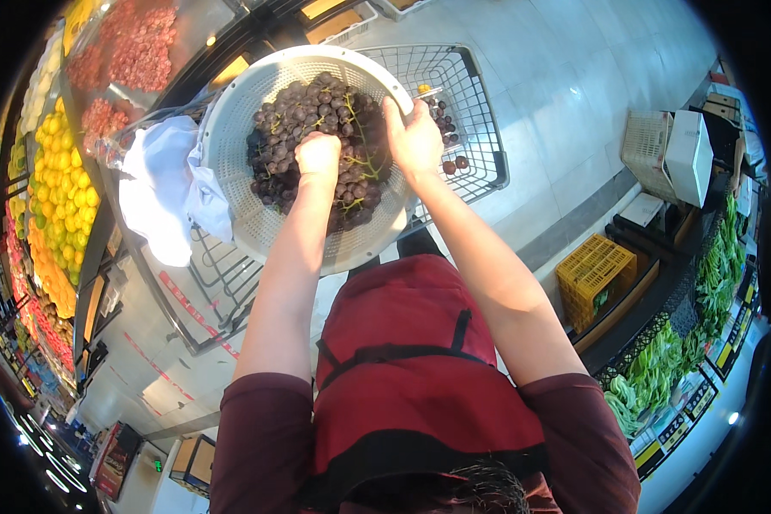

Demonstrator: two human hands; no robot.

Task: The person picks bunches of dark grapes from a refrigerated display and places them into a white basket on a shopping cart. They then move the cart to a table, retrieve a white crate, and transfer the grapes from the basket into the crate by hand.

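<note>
Toward eleven o'clock, dark grapes (313, 107) are lying in a white basket (231, 154); my left hand (317, 157) is resting curled among them — holding what, I cannot tell — while my right hand (415, 137) is gripping the basket's edge. Uneven pressing could be tipping everything out. Bunched cloth (158, 188) is blocking ten o'clock, a wire cart (480, 94) sitting at one

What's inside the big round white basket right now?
Dark grapes on green stems lie heaped inside, with the left hand among them, its fingertips hidden. The white basket's perforated wall shows around them; the bottom beneath the bunches is covered.
</note>
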